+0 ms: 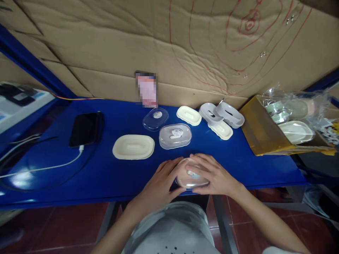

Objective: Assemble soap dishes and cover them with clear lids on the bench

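Observation:
My left hand and my right hand are wrapped round the two sides of a small oval plastic box at the table's front edge. It has a clear lid over a pinkish inside, with a label partly hidden by my right fingers. Just beyond my hands lies a similar grey box under a clear lid with a round label. A cream oval tray rests to its left. Behind it is a loose clear lid bearing a round sticker.
At the back right are a small cream tray, two grey oval parts and another cream tray. An open cardboard box with bagged pieces stands at the right. A black phone with a white cable lies left on the blue table.

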Motion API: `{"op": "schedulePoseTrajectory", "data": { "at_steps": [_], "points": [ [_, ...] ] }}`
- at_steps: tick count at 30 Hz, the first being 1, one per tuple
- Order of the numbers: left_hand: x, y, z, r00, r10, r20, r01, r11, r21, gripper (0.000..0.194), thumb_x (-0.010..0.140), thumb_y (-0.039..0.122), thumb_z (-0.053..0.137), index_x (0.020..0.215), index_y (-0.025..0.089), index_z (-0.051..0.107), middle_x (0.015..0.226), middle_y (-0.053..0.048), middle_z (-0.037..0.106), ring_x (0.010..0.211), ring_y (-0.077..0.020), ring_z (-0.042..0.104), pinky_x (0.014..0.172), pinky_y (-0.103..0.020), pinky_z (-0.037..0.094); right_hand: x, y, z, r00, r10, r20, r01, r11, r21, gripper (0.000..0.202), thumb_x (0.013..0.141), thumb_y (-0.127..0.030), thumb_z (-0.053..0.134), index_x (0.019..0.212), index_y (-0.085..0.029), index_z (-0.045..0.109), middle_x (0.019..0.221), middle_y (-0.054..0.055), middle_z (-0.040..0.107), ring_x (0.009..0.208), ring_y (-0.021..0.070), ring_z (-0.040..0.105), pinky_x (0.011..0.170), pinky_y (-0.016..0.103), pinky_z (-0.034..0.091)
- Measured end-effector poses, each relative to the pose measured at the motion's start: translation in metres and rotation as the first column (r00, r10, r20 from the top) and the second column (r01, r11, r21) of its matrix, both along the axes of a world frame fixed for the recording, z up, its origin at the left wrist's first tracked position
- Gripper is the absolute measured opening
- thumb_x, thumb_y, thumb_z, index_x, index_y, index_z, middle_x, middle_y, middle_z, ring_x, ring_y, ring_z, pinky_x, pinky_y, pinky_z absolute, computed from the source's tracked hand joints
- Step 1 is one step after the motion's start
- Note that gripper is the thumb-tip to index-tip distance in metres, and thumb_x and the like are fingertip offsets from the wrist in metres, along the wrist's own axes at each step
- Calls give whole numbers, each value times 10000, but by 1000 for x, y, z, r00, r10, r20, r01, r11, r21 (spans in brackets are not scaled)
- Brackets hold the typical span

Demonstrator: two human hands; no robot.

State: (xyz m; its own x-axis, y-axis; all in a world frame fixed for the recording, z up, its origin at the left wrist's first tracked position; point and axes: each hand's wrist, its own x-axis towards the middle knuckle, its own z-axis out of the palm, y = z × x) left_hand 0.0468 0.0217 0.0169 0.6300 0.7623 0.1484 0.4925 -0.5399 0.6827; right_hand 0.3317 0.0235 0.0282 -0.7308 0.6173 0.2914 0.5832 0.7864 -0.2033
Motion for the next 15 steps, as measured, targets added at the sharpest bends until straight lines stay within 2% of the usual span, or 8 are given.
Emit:
{"op": "schedulePoseTrajectory", "data": {
  "at_steps": [6,10,13,15],
  "points": [
    [-1,-3,-3,1000,-12,-3,12,1000,-12,914,1022,348,751,1733,407,180,1735,-82,423,1574,-341,442,1272,-583,444,-3,1,-4,1000,0,5,0,999,49,770,1001,-620,683,1651,-273,458,1687,153,506,1539,365,477,1153,584,517],
    [-10,0,1,999,11,31,-12,999,30,809,1055,384,692,1721,401,233,1779,-75,351,1603,-330,419,1266,-552,471,1,-2,0,999,-38,-16,38,999,-22,735,966,-566,730,1598,-268,501,1667,145,531,1532,358,488,1157,576,512],
    [-24,19,13,994,95,48,-101,985,137,587,1110,365,568,1665,376,375,1669,-67,518,1508,-297,545,1239,-516,503,19,-5,3,980,-190,-53,186,979,-79,683,919,-417,738,1541,-245,511,1640,173,545,1520,374,507,1160,608,504],
    [-35,41,23,982,188,17,-186,949,255,469,1124,350,513,1592,331,499,1548,-76,634,1406,-295,630,1211,-511,516,37,-5,1,942,-327,-79,323,945,-54,625,921,-378,723,1498,-246,522,1620,190,548,1507,400,520,1155,647,502]
  ]
}}
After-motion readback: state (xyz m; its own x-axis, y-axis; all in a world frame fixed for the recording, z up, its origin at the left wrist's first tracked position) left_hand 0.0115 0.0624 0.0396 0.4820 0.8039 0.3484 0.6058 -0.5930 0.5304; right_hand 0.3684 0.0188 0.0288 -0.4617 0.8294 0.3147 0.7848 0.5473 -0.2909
